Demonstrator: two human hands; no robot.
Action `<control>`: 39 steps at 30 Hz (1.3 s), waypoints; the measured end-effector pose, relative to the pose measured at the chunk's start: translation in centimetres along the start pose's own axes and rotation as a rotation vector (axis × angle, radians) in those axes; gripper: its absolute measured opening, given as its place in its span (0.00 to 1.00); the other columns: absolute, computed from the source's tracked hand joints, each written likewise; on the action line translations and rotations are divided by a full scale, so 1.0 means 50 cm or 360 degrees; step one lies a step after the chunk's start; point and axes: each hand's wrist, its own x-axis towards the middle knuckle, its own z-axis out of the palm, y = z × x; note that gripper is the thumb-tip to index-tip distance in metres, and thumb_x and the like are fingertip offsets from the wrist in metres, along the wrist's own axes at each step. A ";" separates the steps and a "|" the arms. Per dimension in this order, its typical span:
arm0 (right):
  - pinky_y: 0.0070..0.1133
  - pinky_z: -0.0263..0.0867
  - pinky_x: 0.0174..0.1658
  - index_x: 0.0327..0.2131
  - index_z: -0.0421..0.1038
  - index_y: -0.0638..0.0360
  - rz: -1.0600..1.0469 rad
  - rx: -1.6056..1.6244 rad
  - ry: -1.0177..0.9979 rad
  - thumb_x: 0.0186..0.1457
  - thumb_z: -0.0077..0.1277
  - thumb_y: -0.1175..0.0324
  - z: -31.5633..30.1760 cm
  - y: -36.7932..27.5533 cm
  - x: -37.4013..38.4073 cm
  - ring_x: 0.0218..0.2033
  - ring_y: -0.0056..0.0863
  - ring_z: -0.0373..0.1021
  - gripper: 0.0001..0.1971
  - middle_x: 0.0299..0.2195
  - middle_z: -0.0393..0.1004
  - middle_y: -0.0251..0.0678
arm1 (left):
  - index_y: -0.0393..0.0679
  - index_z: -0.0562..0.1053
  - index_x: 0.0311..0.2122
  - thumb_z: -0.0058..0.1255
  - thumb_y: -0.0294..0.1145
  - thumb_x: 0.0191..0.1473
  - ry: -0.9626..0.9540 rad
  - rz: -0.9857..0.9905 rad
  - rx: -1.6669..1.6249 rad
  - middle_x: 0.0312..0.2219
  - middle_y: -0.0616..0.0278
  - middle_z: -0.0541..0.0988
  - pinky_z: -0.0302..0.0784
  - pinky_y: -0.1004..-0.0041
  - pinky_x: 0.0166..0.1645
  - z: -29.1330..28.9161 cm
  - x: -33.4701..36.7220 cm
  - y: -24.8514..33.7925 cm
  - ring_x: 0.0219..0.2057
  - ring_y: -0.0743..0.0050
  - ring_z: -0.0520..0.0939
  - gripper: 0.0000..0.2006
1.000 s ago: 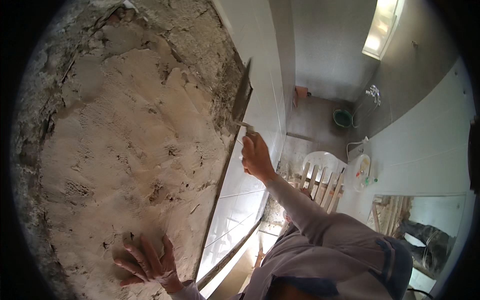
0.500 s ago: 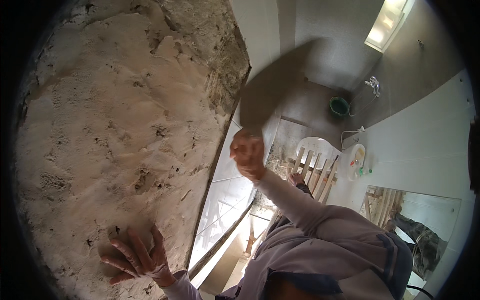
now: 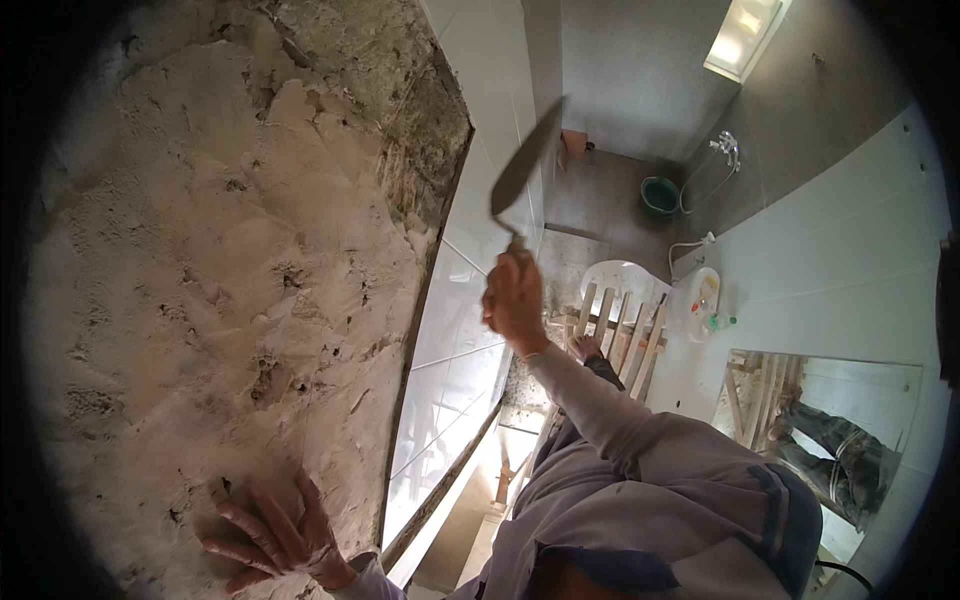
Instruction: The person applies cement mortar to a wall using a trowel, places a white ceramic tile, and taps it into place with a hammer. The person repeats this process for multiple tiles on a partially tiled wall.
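Observation:
My right hand (image 3: 516, 306) is closed round the handle of a pointed masonry trowel (image 3: 524, 172). Its blade points up and away, in front of the white wall tiles, clear of the rough wall. My left hand (image 3: 276, 536) lies spread against the lower part of that rough plastered wall (image 3: 220, 300), fingers apart and holding nothing. Pits, cracks and ridges mark the pale surface, with a darker, coarser strip (image 3: 410, 130) toward its upper right edge.
Below me are wooden slats (image 3: 628, 335) on a platform, where my bare foot (image 3: 586, 348) rests. Beyond lie a green bucket (image 3: 660, 196), a shower mixer (image 3: 727, 150) and a white basin (image 3: 704, 300). A mirror (image 3: 850, 395) hangs at right, a window (image 3: 745, 35) at top.
The trowel has turned from its broad face to a narrower, edge-on angle, and my right hand has moved slightly right and down. My left hand stays on the wall. The view has shifted a little.

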 end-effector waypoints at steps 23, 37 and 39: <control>0.18 0.57 0.09 0.38 0.59 0.56 0.0871 0.0005 -0.0558 0.63 0.32 0.45 -0.120 -0.023 0.001 0.09 0.18 0.58 0.22 0.17 0.60 0.30 | 0.49 0.78 0.43 0.57 0.64 0.41 0.0094 -0.0035 -0.0084 0.52 0.58 0.73 0.19 0.53 0.66 0.000 0.017 0.007 0.61 0.46 0.61 0.31; 0.18 0.57 0.10 0.37 0.59 0.58 0.0845 -0.0113 -0.0805 0.62 0.31 0.43 -0.152 -0.040 0.014 0.09 0.17 0.57 0.24 0.17 0.59 0.29 | 0.48 0.78 0.43 0.58 0.64 0.39 0.0088 -0.0013 -0.0081 0.51 0.56 0.73 0.20 0.51 0.65 0.003 0.012 0.004 0.61 0.42 0.60 0.32; 0.18 0.56 0.09 0.36 0.59 0.58 0.0886 -0.0073 -0.0829 0.62 0.31 0.42 -0.153 -0.041 0.016 0.09 0.16 0.57 0.25 0.17 0.59 0.29 | 0.49 0.78 0.43 0.59 0.64 0.39 0.0069 -0.0011 -0.0059 0.51 0.56 0.73 0.20 0.51 0.65 0.002 0.012 0.003 0.61 0.42 0.60 0.32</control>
